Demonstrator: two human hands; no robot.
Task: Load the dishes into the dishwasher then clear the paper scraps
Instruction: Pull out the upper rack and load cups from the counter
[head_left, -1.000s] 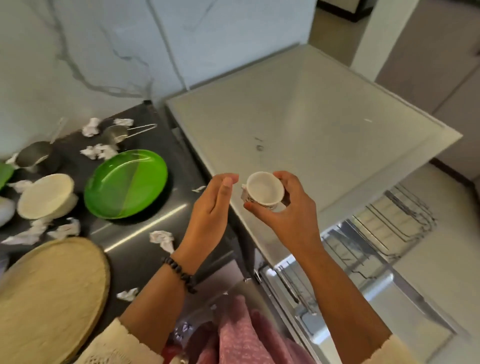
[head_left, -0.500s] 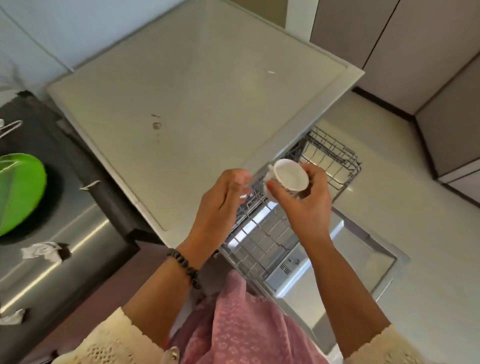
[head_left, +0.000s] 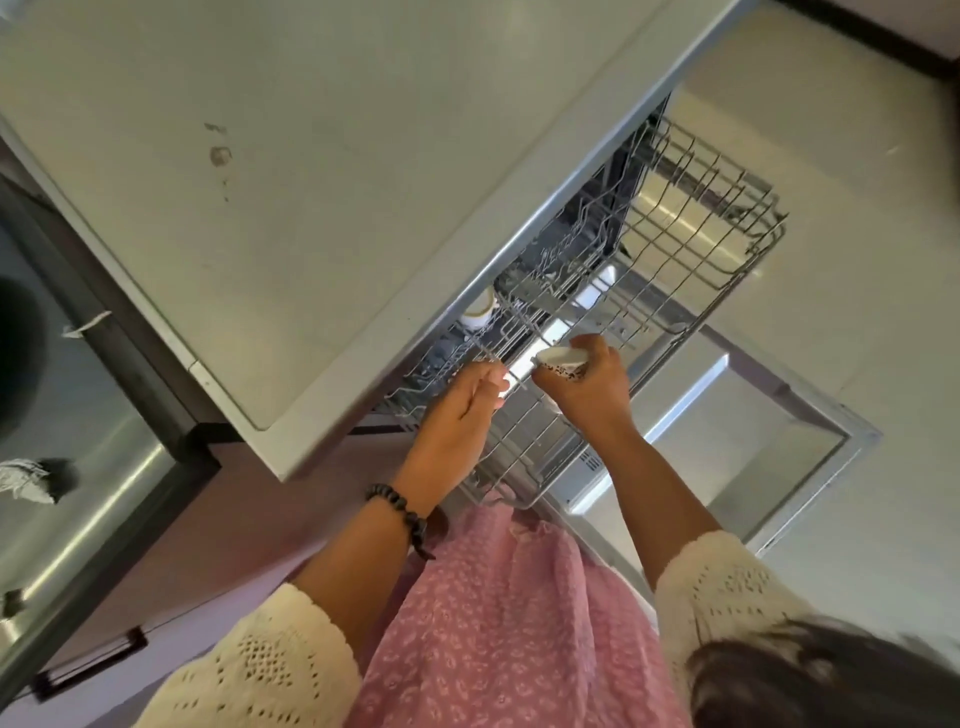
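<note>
My right hand (head_left: 589, 392) grips a small white cup with a dark patterned band (head_left: 561, 361), tilted on its side just above the pulled-out upper wire rack (head_left: 727, 270) of the dishwasher. My left hand (head_left: 465, 405) reaches over the rack's near left part, fingers extended and touching the wire tines. Another white cup (head_left: 478, 312) sits in the rack far back, half hidden under the counter edge. The open dishwasher door (head_left: 810, 447) lies below the rack.
A pale countertop (head_left: 311, 182) overhangs the dishwasher at upper left. A steel counter (head_left: 78, 467) at far left carries crumpled paper scraps (head_left: 26, 480). A small paper scrap (head_left: 85, 325) lies at the counter seam. Bare floor is to the right.
My view swung from the counter with the green plate down to the dishwasher. Both hands dropped to the upper rack, and the cup tipped from upright onto its side.
</note>
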